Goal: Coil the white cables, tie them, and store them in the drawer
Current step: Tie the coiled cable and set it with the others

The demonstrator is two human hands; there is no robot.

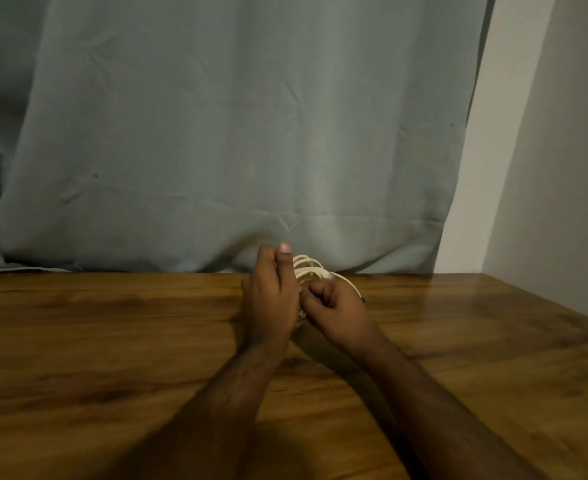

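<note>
Both hands meet above the wooden table [112, 341], and the coil of white cables [308, 266] sits between them, mostly hidden behind the fingers. The left hand [268, 299] grips the coil from its side. The right hand [334, 310] is closed in a fist on the loops, just beside the left.

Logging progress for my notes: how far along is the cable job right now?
Coiling looks largely done: the white cable sits in loops between the left hand and the right hand above the wooden table. Tying seems in hand; no tie shows. Storing remains, and no drawer is in view.
</note>
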